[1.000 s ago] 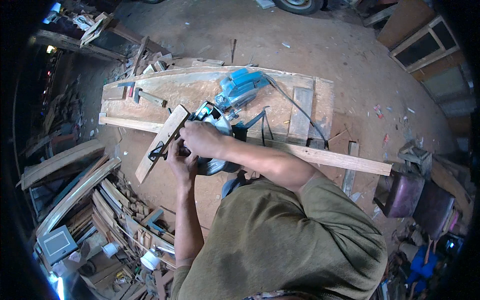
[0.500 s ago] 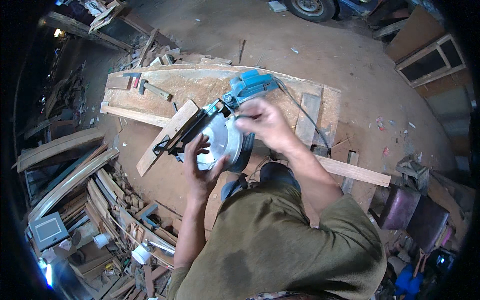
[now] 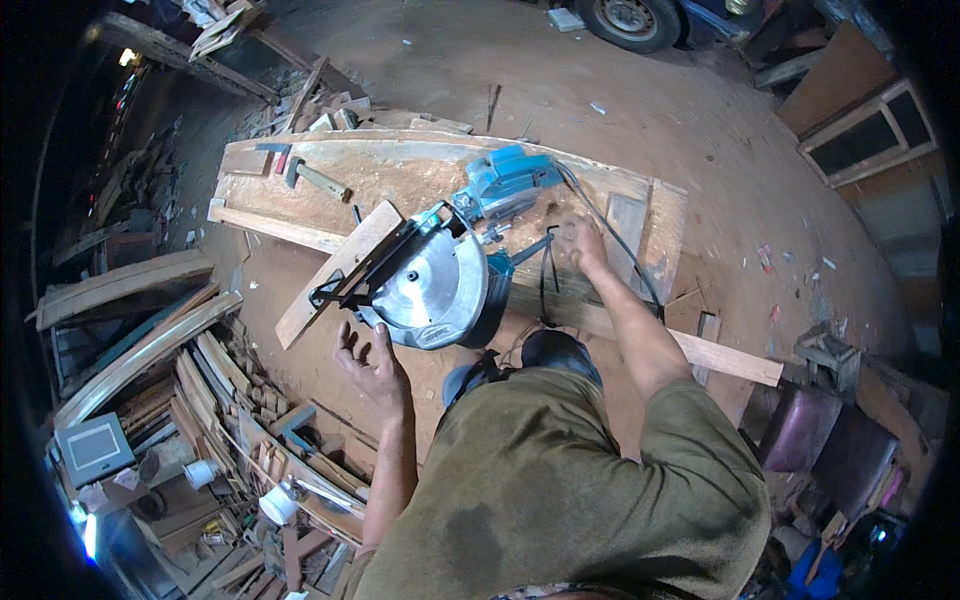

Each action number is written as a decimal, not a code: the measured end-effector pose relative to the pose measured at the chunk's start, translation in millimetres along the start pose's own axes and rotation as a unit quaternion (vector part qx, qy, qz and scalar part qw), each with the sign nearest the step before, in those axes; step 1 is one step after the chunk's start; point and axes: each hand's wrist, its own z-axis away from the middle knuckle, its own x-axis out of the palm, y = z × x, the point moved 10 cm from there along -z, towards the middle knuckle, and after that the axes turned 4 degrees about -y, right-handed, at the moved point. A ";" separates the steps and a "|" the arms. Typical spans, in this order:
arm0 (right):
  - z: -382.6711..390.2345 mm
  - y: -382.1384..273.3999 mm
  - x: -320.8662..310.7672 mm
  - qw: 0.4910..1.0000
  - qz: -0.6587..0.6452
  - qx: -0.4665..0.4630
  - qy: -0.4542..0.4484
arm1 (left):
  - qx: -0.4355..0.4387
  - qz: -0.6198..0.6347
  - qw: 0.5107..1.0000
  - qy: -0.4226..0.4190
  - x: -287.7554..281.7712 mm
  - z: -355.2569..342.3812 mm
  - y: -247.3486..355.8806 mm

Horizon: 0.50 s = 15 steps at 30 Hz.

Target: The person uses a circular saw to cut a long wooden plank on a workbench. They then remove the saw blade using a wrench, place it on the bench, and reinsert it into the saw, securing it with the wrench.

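A blue circular saw (image 3: 508,180) rests tilted on the sawdust-covered workbench (image 3: 400,150), its round metal blade (image 3: 425,275) facing up inside the guard. A wooden board (image 3: 340,272) lies along the saw's dark base plate. My left hand (image 3: 376,375) is open just below the blade and guard, fingers apart and apparently holding nothing. Over the bench, to the right of the saw, is my right hand (image 3: 582,242); motion smears its fingers, so whatever it may hold cannot be made out. A dark cord loop (image 3: 549,275) hangs beside the saw's handle.
A wooden-handled hammer (image 3: 320,182) and a red-and-blue tool (image 3: 278,155) lie at the bench's left end. The black power cable (image 3: 622,240) crosses its right side. Scrap wood (image 3: 230,390) is piled at left. A vehicle wheel (image 3: 628,18) stands at the far side.
My right hand has moved away from the blade, rightward over the bench. My left hand has drawn back from the blade toward me. The saw stays in place.
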 end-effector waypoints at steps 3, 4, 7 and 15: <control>-36.2 -71.3 -20.2 0.989 -0.142 0.027 0.009 | -0.166 0.244 0.955 0.020 21.6 12.6 -63.7; -58.7 -90.0 -25.5 0.978 -0.201 -0.044 0.027 | -0.194 0.250 0.948 -0.012 34.5 12.7 -64.9; -85.3 -196.9 -4.0 0.949 -0.264 -0.053 -0.162 | -0.230 0.309 0.917 -0.099 54.8 18.9 -71.0; -52.5 -303.8 149.3 0.769 -0.181 -0.018 -0.612 | -0.253 0.291 0.917 -0.099 52.1 24.4 -63.9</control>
